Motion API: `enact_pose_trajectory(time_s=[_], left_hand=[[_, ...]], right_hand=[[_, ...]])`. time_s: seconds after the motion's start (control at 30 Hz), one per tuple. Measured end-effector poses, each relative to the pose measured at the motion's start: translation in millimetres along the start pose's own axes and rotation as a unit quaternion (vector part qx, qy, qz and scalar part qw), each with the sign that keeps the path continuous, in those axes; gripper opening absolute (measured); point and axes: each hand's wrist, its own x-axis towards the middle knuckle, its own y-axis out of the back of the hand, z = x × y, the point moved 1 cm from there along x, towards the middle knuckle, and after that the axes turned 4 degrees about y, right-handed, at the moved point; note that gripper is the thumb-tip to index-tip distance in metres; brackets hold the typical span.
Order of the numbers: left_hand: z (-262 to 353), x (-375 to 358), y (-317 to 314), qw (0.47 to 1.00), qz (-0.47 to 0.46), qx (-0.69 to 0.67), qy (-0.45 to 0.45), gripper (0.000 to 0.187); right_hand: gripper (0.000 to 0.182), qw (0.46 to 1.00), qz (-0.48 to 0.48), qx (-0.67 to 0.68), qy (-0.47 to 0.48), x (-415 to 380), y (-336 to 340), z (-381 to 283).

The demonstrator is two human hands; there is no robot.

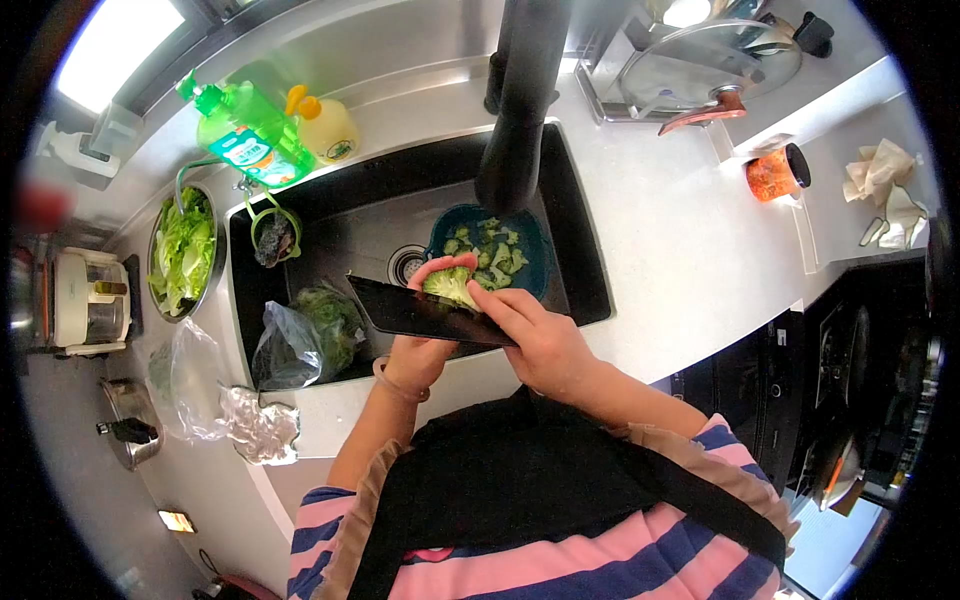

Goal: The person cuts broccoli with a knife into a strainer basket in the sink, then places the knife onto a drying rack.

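A piece of broccoli (449,285) rests in my left hand (424,352), whose fingers curl round its far side; part of that hand is hidden behind the blade. My right hand (540,335) grips a dark, wide-bladed kitchen knife (425,314), its blade pointing left across the near side of the broccoli. Both hands are over the front of the black sink (370,210). Just beyond them, a blue basin (545,262) in the sink holds several cut broccoli florets (500,255).
Above the basin hangs a black faucet (512,150). Bagged greens (330,325) lie at the sink's left end. A bowl of lettuce (183,255), crumpled foil (260,425) and a green soap bottle (255,140) stand left; an orange jar (775,175) is right.
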Motion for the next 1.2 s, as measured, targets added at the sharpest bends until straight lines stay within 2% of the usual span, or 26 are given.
enact_pose_trajectory(time_s=[0.07,0.13,0.17,0.37,0.57,0.63,0.77,0.83,0.87,0.9,0.93,0.97,1.03,1.1,1.2], left_hand=[[3,-1,-2,1.000,-0.008,-0.013,-0.009,0.054],[9,-2,-5,0.996,-0.044,0.080,0.006,0.059],[8,-3,-7,0.996,-0.044,0.080,0.006,0.059],[6,-5,-14,0.998,-0.021,-0.036,0.042,0.064],[9,5,-1,0.993,-0.014,0.060,0.100,0.054],[10,7,1,0.981,-0.049,0.127,0.135,0.046],[-10,8,10,0.985,-0.022,0.082,0.151,0.039],[-7,13,10,0.982,0.030,0.065,0.174,0.034],[0,10,15,0.944,0.091,0.101,0.302,0.032],[-17,7,26,0.956,0.104,-0.071,0.264,0.031],[-26,7,30,0.939,0.112,-0.239,0.218,0.030],[-33,4,35,0.939,0.112,-0.239,0.220,0.030],[-28,6,32,0.903,0.154,-0.331,0.225,0.029],[-27,6,28,0.909,0.144,-0.338,0.195,0.030],[-19,8,20,0.929,0.142,-0.313,0.139,0.034]], right_hand=[[0.066,1.000,0.001,-0.005,0.000,1,-1,0],[0.065,0.999,0.027,-0.008,0.023,2,-3,0],[0.065,0.999,0.027,-0.008,0.022,2,-3,1],[0.061,0.999,0.036,-0.017,0.009,7,-7,3],[0.049,1.000,0.002,-0.020,-0.013,5,-12,14],[0.046,0.999,-0.026,-0.034,0.001,7,-9,16],[0.044,0.998,-0.035,-0.042,0.007,6,-12,21],[0.044,0.998,-0.007,-0.058,-0.008,7,-10,24],[0.044,0.998,-0.009,-0.057,-0.007,8,-9,27],[0.045,0.999,0.011,-0.047,-0.017,10,-5,32],[0.045,0.998,0.031,-0.036,-0.029,12,-2,36],[0.044,0.998,0.011,-0.036,-0.044,12,-3,42],[0.044,0.997,-0.002,-0.052,-0.050,9,-8,53],[0.043,0.996,-0.017,-0.066,-0.055,8,-10,55],[0.039,0.995,-0.021,-0.012,-0.097,9,-12,48]])
